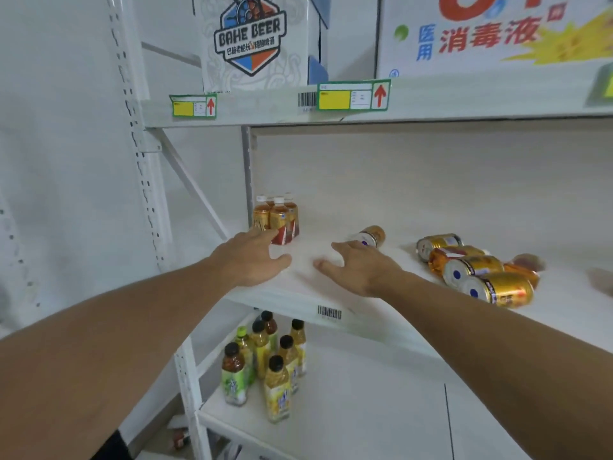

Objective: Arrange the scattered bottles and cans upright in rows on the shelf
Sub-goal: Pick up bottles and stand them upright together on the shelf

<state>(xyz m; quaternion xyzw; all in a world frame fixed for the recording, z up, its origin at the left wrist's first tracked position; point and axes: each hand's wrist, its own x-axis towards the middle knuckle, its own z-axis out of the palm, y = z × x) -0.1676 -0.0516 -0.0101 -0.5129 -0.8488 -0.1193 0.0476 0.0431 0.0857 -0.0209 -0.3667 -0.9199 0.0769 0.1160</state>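
Both hands spread, empty: left hand (255,257) beside upright bottles (277,220); right hand (356,267) near toppled can (371,236).

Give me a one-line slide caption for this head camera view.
Both empty hands, left hand and right hand, reach over the middle shelf between upright bottles and toppled gold cans.

Beer carton (252,41), disinfectant box (491,31) above
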